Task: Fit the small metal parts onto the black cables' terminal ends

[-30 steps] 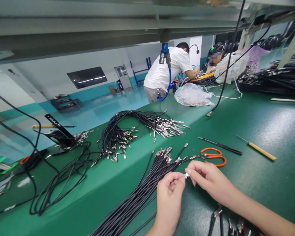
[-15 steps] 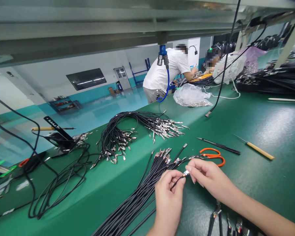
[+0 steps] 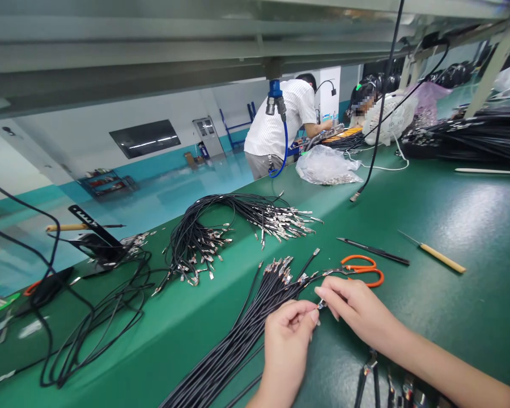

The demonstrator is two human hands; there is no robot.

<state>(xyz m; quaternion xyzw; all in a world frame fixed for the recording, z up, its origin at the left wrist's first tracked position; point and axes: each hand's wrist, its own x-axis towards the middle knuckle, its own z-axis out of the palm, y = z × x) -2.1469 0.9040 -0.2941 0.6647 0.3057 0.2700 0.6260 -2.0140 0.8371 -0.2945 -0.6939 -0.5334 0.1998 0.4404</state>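
The right hand (image 3: 357,311) pinches a small metal terminal (image 3: 321,305) between thumb and forefinger. The left hand (image 3: 287,345) curls nearly shut around its black wire, just beside the wire bundle (image 3: 255,323) on the green workbench (image 3: 450,317).

Our right hand (image 3: 357,309) and left hand (image 3: 285,351) meet low over the green bench (image 3: 459,323), with a small silver crimped terminal (image 3: 321,304) caught at the right hand's fingertips (image 3: 328,290), just beside the left hand's curled fingers (image 3: 308,310). Just left of our left hand, a long bundle of thin black insulated wires (image 3: 242,334) slants across the bench from its near edge, its far ends fanned out and tipped with silver terminals (image 3: 280,271).
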